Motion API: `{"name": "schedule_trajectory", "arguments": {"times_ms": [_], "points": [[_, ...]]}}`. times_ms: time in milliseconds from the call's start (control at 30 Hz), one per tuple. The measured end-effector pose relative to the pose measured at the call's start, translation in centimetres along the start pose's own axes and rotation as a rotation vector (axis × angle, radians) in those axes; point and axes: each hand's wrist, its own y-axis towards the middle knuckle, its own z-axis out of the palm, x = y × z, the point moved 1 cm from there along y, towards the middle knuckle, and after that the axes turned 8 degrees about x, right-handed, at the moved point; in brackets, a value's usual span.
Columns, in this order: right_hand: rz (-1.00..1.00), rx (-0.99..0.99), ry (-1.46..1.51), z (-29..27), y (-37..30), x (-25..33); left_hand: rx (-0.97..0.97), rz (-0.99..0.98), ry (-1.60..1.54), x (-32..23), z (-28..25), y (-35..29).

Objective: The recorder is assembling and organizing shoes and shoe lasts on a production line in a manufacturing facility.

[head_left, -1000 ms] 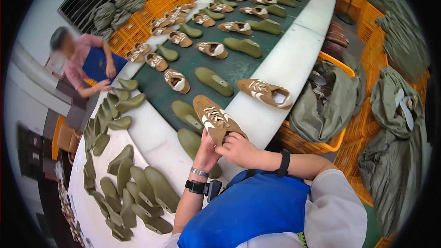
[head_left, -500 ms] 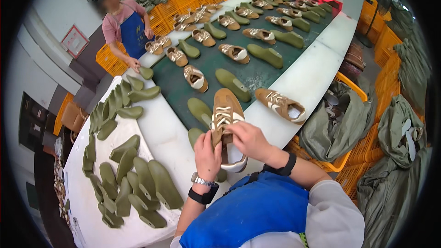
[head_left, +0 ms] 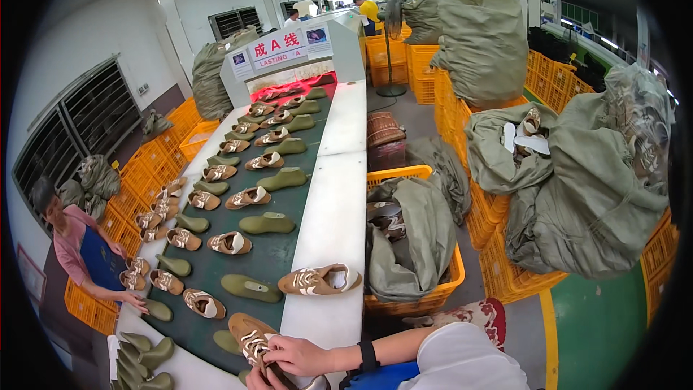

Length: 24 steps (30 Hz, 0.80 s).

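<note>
At the lower edge, a brown suede sneaker (head_left: 247, 331) with cream laces and white trim is held over the near end of the dark green belt (head_left: 273, 251). The fingers of my right hand (head_left: 299, 356) are pinched at its laces and tongue. My left hand (head_left: 263, 381) grips the shoe's near side, mostly cut off by the picture's edge. Green shoe lasts, such as one last (head_left: 238, 287), lie on the belt between rows of similar sneakers. Another brown sneaker (head_left: 316, 282) rests on the white ledge (head_left: 333, 173), right of the belt.
A co-worker in a blue apron (head_left: 97, 256) stands left of the belt, one hand at a green last (head_left: 157, 309). Several lasts (head_left: 148, 354) sit at lower left. To the right are a yellow crate (head_left: 415, 296) with a sack of shoes, stacked crates (head_left: 498, 263) and bulging sacks (head_left: 592, 195).
My view has swung up and to the right, so my hands and the sneaker now sit at the lower edge. Both hands remain on the sneaker.
</note>
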Motion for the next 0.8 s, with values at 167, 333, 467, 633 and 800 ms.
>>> {"name": "schedule_trajectory", "arguments": {"times_ms": [167,333,467,633,800], "points": [[0.011,0.1,0.146,0.4,-0.3,0.5,-0.005,-0.027,-0.034,-0.9,-1.0,-0.1],[0.005,0.287,0.297,0.1,-1.6,1.2,-0.003,-0.179,-0.232,2.2,-1.4,-0.2],[-0.014,0.137,0.246,-0.2,-0.4,1.0,0.123,-0.01,-0.055,2.9,-1.3,-0.2],[-0.115,-0.047,0.141,-0.4,0.7,1.7,0.057,0.229,0.055,0.8,-0.8,0.3],[-0.113,0.018,0.164,-1.2,0.5,2.3,0.069,0.11,-0.082,1.1,-0.1,0.3]]}}
